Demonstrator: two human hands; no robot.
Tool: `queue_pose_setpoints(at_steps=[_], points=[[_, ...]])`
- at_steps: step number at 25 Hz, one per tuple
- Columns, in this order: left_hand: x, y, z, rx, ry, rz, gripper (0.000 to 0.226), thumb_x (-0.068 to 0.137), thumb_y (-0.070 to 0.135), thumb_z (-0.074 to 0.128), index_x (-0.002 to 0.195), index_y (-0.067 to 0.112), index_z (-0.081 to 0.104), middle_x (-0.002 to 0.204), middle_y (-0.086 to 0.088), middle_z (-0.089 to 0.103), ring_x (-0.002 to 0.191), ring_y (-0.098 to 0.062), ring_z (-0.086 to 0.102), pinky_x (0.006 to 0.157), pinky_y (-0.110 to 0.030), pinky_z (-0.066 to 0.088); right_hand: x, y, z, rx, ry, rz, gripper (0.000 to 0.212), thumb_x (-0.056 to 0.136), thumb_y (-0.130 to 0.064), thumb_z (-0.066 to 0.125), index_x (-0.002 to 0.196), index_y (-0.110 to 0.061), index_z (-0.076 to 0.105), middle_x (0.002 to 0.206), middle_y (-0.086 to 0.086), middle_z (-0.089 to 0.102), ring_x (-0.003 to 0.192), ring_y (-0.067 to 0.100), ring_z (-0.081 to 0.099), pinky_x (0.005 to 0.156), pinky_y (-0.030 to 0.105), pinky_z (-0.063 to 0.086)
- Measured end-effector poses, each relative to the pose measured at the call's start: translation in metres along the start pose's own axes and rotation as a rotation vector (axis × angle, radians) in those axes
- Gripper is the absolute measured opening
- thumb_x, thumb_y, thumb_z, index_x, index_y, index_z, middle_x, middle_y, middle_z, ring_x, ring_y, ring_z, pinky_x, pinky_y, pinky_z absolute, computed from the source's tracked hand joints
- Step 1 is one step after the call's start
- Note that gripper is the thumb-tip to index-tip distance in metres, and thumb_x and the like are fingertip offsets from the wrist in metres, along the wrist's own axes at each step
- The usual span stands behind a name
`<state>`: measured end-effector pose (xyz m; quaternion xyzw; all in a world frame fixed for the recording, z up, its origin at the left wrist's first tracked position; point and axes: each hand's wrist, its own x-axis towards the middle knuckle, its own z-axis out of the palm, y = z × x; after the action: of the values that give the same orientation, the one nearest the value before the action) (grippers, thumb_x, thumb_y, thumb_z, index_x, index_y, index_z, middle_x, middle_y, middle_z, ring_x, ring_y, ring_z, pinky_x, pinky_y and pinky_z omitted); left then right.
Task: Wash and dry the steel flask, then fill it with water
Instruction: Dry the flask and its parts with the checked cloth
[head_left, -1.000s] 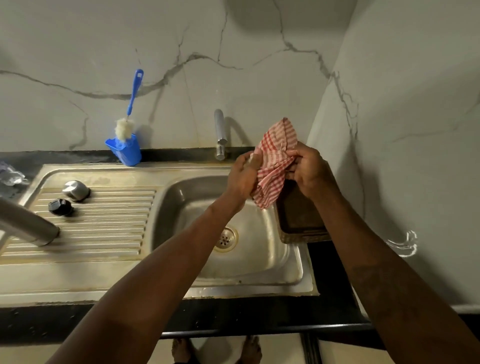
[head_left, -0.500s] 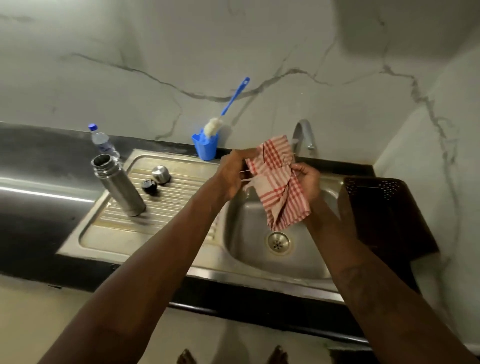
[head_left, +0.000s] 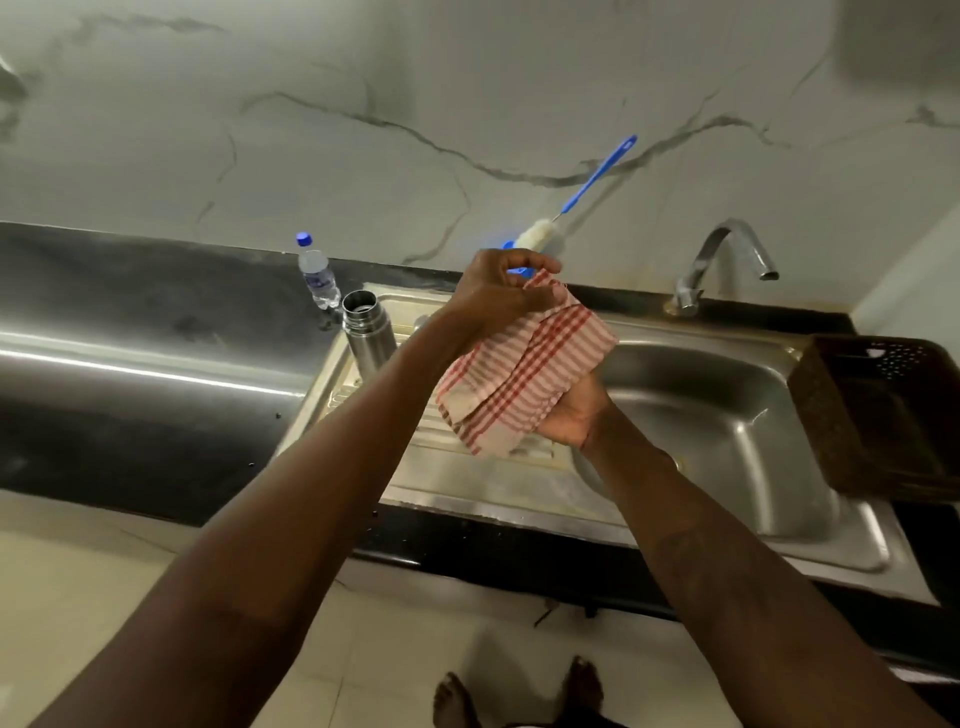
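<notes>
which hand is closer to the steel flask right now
Left. The left hand, pinching a corner of the cloth, is a little to the right of the flask. The right hand holds the cloth from below, farther right and nearer the camera.

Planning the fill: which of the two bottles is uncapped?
The steel flask; its mouth is open, while the plastic bottle behind it wears a blue cap.
</notes>
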<state>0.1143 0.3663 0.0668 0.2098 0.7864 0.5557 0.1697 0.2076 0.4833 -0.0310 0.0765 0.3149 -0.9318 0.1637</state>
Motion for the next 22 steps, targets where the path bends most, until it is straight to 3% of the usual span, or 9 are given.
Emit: queue_pose_setpoints(at_steps=[3,7,11,13,17,22], points=[[0.003,-0.013,-0.014,0.296,0.137,0.084,0.037,0.089,0.036,0.081,0.124,0.024,0.074,0.108,-0.003,0.078,0.092,-0.013,0.075,0.088,-0.031,0.06,0.008,0.012,0.005,0.05,-0.102,0.022,0.084,0.098,-0.07,0.047,0.159,-0.014,0.035,0.164,0.021,0.031,0.152,0.042,0.028,0.124,0.063,0.014],[-0.013,-0.033,-0.042,0.568,0.189,0.192,0.051,0.086,0.046,0.079,0.13,0.022,0.072,0.124,-0.001,0.075,0.113,-0.014,0.07,0.109,-0.038,0.049,0.024,0.023,0.009,0.109,-0.036,-0.051,0.083,0.095,-0.068,0.054,0.158,-0.016,0.039,0.162,0.019,0.038,0.149,0.042,0.035,0.122,0.065,0.02],[-0.04,-0.059,-0.093,0.623,0.556,0.327,0.049,0.08,0.045,0.085,0.121,0.021,0.076,0.136,-0.006,0.069,0.131,-0.022,0.058,0.109,-0.032,0.042,0.044,0.029,0.015,0.178,0.039,-0.12,0.065,0.096,-0.066,0.052,0.141,-0.019,0.057,0.143,0.013,0.059,0.134,0.038,0.055,0.119,0.062,0.028],[-0.049,-0.073,-0.112,0.599,0.645,0.262,0.064,0.074,0.049,0.089,0.128,0.019,0.072,0.136,-0.007,0.069,0.131,-0.025,0.057,0.11,-0.036,0.043,0.052,0.033,0.019,0.197,0.011,-0.134,0.063,0.098,-0.067,0.044,0.135,-0.018,0.063,0.14,0.013,0.062,0.132,0.037,0.057,0.12,0.061,0.027],[-0.056,-0.101,-0.121,0.531,0.613,-0.012,0.101,0.066,0.05,0.096,0.149,0.013,0.052,0.139,-0.017,0.064,0.129,-0.033,0.058,0.11,-0.048,0.046,0.065,0.041,0.034,0.182,-0.019,-0.12,0.071,0.099,-0.07,0.036,0.123,-0.014,0.073,0.139,0.015,0.063,0.133,0.038,0.056,0.121,0.059,0.027],[-0.051,-0.138,-0.122,0.362,0.571,-0.127,0.114,0.062,0.048,0.098,0.155,0.015,0.04,0.147,-0.015,0.06,0.134,-0.03,0.058,0.114,-0.044,0.048,0.082,0.046,0.038,0.174,-0.017,-0.108,0.075,0.094,-0.069,0.048,0.142,-0.014,0.059,0.156,0.017,0.046,0.147,0.042,0.039,0.122,0.062,0.022]])
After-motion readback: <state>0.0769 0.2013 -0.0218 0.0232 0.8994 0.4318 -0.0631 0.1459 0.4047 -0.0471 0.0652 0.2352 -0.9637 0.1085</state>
